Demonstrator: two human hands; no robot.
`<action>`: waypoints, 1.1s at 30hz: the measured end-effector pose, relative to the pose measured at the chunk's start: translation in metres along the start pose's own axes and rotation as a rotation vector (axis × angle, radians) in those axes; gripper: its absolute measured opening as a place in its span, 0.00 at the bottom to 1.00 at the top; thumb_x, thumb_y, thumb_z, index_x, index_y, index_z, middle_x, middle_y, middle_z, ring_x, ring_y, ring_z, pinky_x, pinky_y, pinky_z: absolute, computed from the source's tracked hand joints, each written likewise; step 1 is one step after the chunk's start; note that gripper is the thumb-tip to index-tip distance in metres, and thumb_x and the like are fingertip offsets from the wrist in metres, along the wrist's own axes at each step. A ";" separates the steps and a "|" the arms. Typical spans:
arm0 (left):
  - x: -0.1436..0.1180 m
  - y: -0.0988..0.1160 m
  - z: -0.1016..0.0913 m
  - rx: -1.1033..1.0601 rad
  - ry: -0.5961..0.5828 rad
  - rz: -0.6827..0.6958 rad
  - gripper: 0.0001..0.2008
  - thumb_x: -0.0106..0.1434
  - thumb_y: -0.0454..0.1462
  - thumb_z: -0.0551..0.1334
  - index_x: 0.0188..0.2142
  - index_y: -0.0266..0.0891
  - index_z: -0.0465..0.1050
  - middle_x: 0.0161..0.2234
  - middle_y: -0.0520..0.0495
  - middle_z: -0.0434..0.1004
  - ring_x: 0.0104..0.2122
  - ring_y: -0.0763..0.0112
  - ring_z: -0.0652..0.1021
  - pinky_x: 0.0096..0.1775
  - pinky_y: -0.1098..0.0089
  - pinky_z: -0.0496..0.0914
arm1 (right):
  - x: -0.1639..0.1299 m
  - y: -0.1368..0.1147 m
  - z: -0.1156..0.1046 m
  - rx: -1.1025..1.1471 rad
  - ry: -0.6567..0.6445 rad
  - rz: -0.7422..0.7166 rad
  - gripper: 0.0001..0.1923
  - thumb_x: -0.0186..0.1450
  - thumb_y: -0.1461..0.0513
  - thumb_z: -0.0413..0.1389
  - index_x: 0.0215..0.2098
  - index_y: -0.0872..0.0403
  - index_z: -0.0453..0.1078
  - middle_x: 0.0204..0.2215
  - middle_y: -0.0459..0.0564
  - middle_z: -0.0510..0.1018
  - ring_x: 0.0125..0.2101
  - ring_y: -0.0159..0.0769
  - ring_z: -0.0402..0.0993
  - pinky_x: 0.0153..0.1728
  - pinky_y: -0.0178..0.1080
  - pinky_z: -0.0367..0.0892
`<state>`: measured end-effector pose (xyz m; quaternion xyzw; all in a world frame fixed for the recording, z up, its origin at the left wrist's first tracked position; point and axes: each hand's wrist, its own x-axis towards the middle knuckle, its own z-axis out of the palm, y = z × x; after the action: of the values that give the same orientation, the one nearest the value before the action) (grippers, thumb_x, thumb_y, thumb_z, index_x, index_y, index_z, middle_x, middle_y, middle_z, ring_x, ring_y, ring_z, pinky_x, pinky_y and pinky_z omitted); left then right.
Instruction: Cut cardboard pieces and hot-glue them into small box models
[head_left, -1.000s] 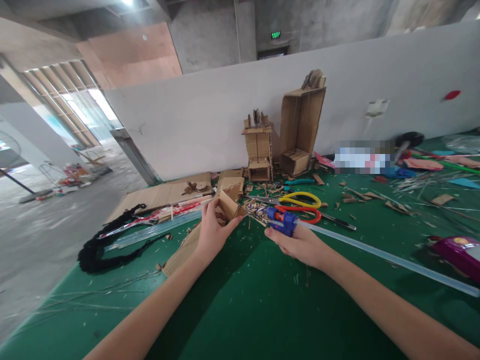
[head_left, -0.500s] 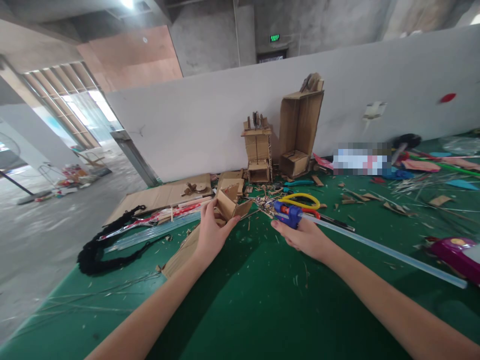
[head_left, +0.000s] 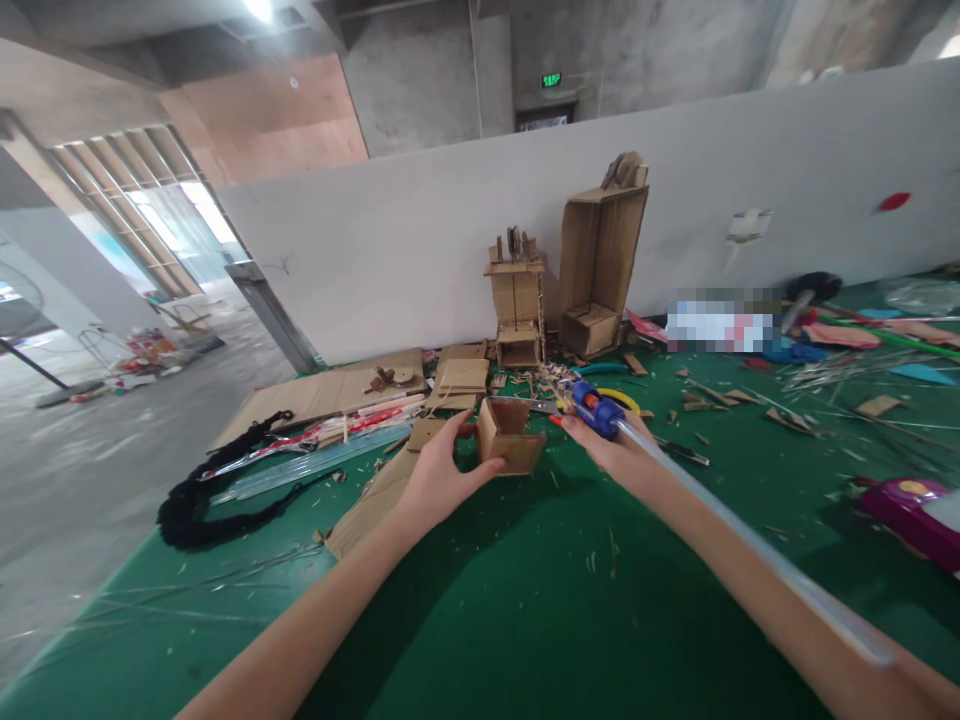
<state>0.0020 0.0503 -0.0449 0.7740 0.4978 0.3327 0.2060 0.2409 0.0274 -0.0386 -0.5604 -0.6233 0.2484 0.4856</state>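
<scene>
Cardboard box (head_left: 517, 452), small and open-topped, was over the middle of the green desk (head_left: 487, 610); could not tell whether it touched down. Left hand (head_left: 442, 470): grip pinching the box at its left side, thumb nearest. Right hand (head_left: 619, 455): grip closed round a blue glue gun (head_left: 598, 412), apart from the box, long glue stick (head_left: 720, 515) trailing behind. Step in hand, as judged: gluing up the box. Next move seemed to call for a steady left hold and careful aim at a seam.

The glue gun (head_left: 598, 411) partly hides the scissors (head_left: 622, 398).
</scene>
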 end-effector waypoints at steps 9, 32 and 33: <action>0.006 -0.001 -0.022 0.261 -0.301 0.148 0.42 0.52 0.47 0.63 0.62 0.40 0.51 0.55 0.39 0.66 0.52 0.51 0.68 0.51 0.55 0.63 | 0.019 0.019 -0.050 -0.863 -0.100 -0.056 0.20 0.59 0.60 0.50 0.49 0.55 0.62 0.40 0.57 0.77 0.37 0.47 0.72 0.31 0.40 0.62; 0.027 -0.039 -0.049 0.555 -0.218 -0.102 0.36 0.51 0.55 0.58 0.56 0.40 0.62 0.51 0.38 0.63 0.51 0.49 0.66 0.51 0.56 0.62 | 0.000 -0.011 -0.020 -0.893 0.201 -0.446 0.13 0.63 0.60 0.49 0.45 0.54 0.66 0.35 0.51 0.76 0.38 0.44 0.68 0.39 0.45 0.57; 0.027 -0.040 -0.049 0.542 -0.233 -0.108 0.36 0.50 0.56 0.58 0.54 0.39 0.65 0.50 0.38 0.63 0.50 0.51 0.67 0.50 0.57 0.62 | 0.000 -0.009 -0.019 -0.879 0.192 -0.450 0.12 0.63 0.61 0.49 0.44 0.54 0.66 0.35 0.50 0.76 0.38 0.44 0.68 0.38 0.45 0.57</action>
<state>-0.0511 0.0912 -0.0286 0.8060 0.5820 0.0853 0.0652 0.2534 0.0209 -0.0229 -0.5840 -0.7268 -0.2011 0.3004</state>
